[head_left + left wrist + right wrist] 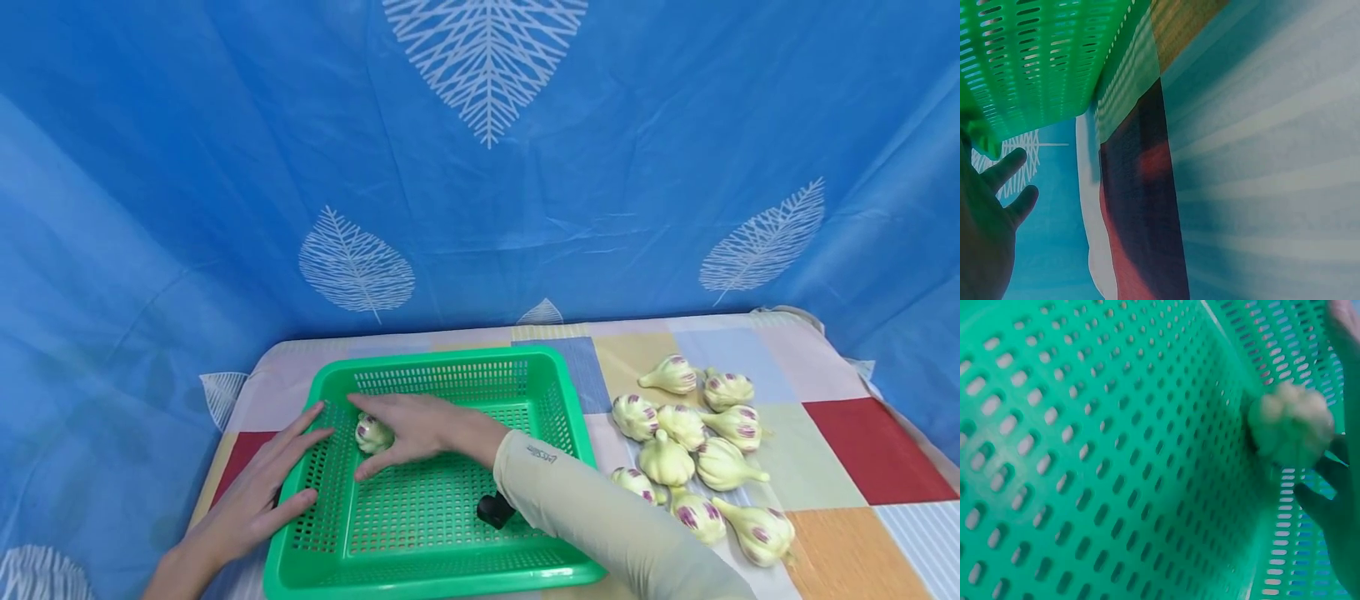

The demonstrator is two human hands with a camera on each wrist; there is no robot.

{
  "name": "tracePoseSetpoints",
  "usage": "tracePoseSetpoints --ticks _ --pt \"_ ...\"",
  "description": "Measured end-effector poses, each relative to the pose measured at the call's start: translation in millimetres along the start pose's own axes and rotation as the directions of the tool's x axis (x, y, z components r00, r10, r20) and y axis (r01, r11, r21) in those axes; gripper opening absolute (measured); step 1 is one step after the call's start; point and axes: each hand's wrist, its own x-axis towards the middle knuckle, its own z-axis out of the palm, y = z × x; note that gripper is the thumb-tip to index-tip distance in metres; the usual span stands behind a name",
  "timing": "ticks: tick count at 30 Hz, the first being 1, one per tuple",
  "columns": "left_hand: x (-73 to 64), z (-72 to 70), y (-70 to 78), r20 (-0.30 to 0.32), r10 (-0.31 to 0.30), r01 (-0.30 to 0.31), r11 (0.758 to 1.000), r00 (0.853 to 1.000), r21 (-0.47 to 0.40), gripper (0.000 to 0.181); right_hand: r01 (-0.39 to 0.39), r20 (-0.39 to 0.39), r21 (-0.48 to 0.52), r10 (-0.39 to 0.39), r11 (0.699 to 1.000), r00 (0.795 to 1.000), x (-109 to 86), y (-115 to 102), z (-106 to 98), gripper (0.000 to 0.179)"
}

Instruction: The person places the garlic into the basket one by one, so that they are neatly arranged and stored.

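Pale sleeve over green basket, right hand spread unclasped around garlic bulb inside basket's left end, stem direction and long axis unclear, left hand fingers-apart at basket's left rim, patchwork cloth beneath, blue leaf-print drape behind

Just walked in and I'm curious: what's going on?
A person's right hand is inside a green basket, spread around one garlic bulb near its left end. The left hand is at the basket's left rim. The other bulbs lie loosely grouped on the patchwork cloth, right of the basket.
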Motion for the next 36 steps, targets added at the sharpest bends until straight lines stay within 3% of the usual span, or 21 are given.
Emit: tracePoseSetpoints --ticks 9,15,21,26,31,36 --pt "-1.9 1.2 -0.7 0.012 -0.027 0.027 1.000 1.000 -0.003 0.071 0.060 -0.019 -0.036 -0.060 0.998 0.998 -18.5 -5 -11 0.108" --pt "-2.4 0.9 0.4 0.013 -0.030 0.030 0.999 0.999 -0.009 0.071 0.079 -0.039 0.028 -0.077 0.997 0.996 -46.9 -1 -33 0.101" --pt "-1.8 1.3 1.7 0.014 -0.035 0.035 0.999 0.999 -0.007 0.070 0.082 -0.023 0.044 -0.081 0.996 0.996 -90.2 3 -59 0.096" --pt "-1.6 0.6 4.1 0.012 -0.040 0.040 0.999 0.999 0.011 0.069 0.054 -0.035 -0.027 -0.055 0.998 0.998 -135.3 7 -72 0.098" --pt "-1.7 -0.2 6.2 0.003 -0.024 0.024 1.000 1.000 0.017 0.069 0.004 -0.099 -0.045 -0.009 0.999 0.995 -180.7 14 -70 0.100" --pt "-1.8 -0.2 6.7 0.011 -0.038 0.038 0.999 0.999 -0.004 0.068 -0.010 -0.206 -0.035 0.002 0.999 0.978 -224.5 26 -54 0.099"
